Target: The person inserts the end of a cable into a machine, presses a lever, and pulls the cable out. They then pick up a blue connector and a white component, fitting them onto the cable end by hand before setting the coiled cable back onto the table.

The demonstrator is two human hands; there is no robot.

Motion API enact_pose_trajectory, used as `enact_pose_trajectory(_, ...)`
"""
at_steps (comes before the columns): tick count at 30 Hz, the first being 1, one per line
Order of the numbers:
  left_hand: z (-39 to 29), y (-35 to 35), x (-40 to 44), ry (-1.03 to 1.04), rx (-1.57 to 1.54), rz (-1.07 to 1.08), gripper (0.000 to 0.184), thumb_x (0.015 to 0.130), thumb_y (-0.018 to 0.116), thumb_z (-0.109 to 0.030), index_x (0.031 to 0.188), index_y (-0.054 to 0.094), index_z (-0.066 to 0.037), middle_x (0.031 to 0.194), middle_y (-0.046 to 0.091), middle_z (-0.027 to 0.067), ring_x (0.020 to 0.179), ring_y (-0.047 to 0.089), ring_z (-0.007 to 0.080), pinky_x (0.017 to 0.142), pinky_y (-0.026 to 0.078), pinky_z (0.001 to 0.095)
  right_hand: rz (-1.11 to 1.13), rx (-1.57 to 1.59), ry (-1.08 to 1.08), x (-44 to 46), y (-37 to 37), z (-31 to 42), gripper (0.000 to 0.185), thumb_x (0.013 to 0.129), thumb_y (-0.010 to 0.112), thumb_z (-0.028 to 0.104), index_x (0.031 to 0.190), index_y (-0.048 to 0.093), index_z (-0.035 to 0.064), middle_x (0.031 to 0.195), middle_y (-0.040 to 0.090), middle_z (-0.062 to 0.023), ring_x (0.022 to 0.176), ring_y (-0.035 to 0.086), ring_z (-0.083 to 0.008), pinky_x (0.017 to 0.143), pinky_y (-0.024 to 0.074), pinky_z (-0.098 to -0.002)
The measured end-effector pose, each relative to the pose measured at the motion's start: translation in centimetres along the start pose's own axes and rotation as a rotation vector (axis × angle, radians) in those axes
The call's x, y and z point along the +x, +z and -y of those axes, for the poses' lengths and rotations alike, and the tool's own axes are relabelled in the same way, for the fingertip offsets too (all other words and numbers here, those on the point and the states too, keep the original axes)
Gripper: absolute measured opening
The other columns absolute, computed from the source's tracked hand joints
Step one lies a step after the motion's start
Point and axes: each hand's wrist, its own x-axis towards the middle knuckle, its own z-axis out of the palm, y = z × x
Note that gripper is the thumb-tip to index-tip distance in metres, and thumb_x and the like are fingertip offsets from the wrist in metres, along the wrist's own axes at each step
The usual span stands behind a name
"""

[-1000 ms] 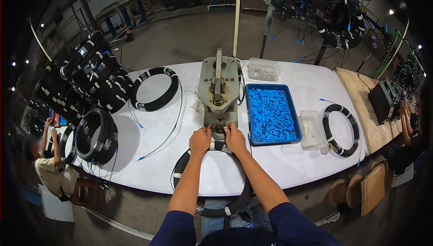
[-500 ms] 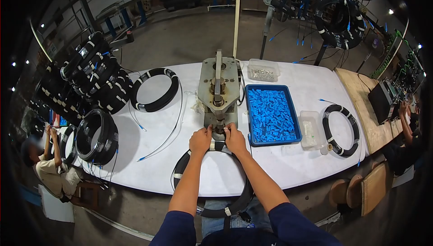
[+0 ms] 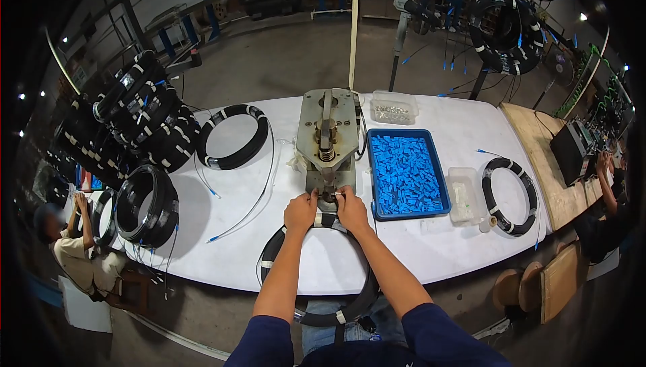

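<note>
Left hand: The left hand [image 3: 301, 211] is at the foot of the heavy grey metal press with an upright bar [image 3: 311, 139]; its fingers are bent and close together, but I cannot tell what they pinch.
Right hand: The right hand [image 3: 352, 211] is just beside it, fingers narrow too (anything small between the hands is hidden).
Black coil: The big round black coil with white tape bands [image 3: 367, 289] is under both forearms, partly on the white table [image 3: 202, 259] and partly over its edge, above the lap.
Press danger: The fingertips are close to the press's thin lower end, so they could get squashed if it came down there.
Coil danger: The coil might slip off, because part hangs past the edge, and its weight could tug the hands crooked.
</note>
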Motion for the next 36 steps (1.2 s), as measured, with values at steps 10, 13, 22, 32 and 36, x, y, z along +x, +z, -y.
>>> enact_pose_trajectory(10, -0.1, -0.1, -0.3, 0.027, -0.010, -0.017, 0.056, 0.097, 0.048, -0.055, 0.082, 0.070, -0.006, 0.081, 0.070, 0.0229, 0.081, 0.067, 0.0456, 0.072, 0.053, 0.0520, -0.021, 0.021, -0.013, -0.1, 0.0, -0.2, 0.020, 0.099, 0.051, 0.023, 0.111, 0.054, 0.0074, 0.085, 0.068, -0.0258, 0.082, 0.064, -0.0480, 0.072, 0.0496, -0.0551)
enact_pose_trajectory(13, 0.2, 0.0, -0.4, 0.056, -0.049, -0.027, 0.057, 0.096, 0.049, -0.055, 0.080, 0.069, -0.005, 0.078, 0.069, 0.0230, 0.079, 0.067, 0.0453, 0.070, 0.052, 0.0519, -0.041, 0.011, -0.023, -0.2, 0.0, -0.2, 0.019, 0.099, 0.051, 0.022, 0.112, 0.054, 0.0073, 0.085, 0.068, -0.0256, 0.082, 0.064, -0.0478, 0.072, 0.0491, -0.0553)
enact_pose_trajectory(22, 1.0, -1.0, -1.5, 0.183, -0.376, 0.035, 0.048, 0.089, 0.070, -0.043, 0.071, 0.061, 0.002, 0.059, 0.058, 0.0124, 0.053, 0.051, 0.0215, 0.055, 0.042, 0.0368, -0.062, 0.018, -0.053, -1.2, -0.5, 0.0, 0.016, 0.100, 0.050, 0.019, 0.109, 0.053, 0.0067, 0.085, 0.067, -0.0255, 0.082, 0.065, -0.0467, 0.071, 0.0483, -0.0556)
enact_pose_trajectory(32, 0.1, -0.8, -5.8, 0.217, -0.242, 0.162, 0.050, 0.083, 0.071, -0.053, 0.074, 0.060, -0.005, 0.060, 0.062, 0.0124, 0.059, 0.062, 0.0282, 0.057, 0.047, 0.0403, -0.107, 0.066, -0.015, -6.9, -2.2, -0.9, 0.014, 0.100, 0.049, 0.018, 0.110, 0.051, 0.0075, 0.082, 0.067, -0.0235, 0.078, 0.064, -0.0458, 0.068, 0.0480, -0.0551)
enact_pose_trajectory(36, -1.3, -0.1, -7.8, 0.307, -0.156, 0.238, 0.048, 0.089, 0.064, -0.053, 0.078, 0.064, -0.006, 0.066, 0.066, 0.0139, 0.066, 0.066, 0.0364, 0.060, 0.049, 0.0440, -0.222, 0.120, 0.006, -10.1, -3.7, -1.4, 0.013, 0.100, 0.050, 0.014, 0.108, 0.051, 0.0044, 0.070, 0.061, -0.0186, 0.066, 0.063, -0.0392, 0.061, 0.0465, -0.0479)
